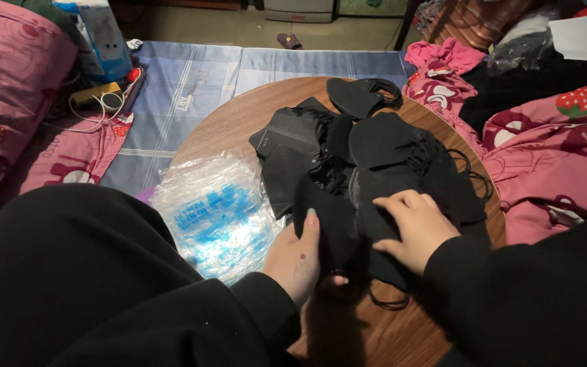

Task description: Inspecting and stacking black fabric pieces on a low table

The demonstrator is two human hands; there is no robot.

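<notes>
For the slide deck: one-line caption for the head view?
Both hands, left hand and right hand, grip a black face mask beside clear plastic bags on a round wooden table.

The black face masks (pixel 368 160) were matt, soft cloth with thin elastic loops. The round tabletop (pixel 229 126) was brown wood with a smooth, faintly shiny grain. The stack of clear plastic bags (pixel 215 214) beside them was glossy and crinkled, printed in blue. The pink bedding (pixel 552 156) was soft printed cloth, and the sleeves (pixel 123 285) were matt black fabric.
</notes>
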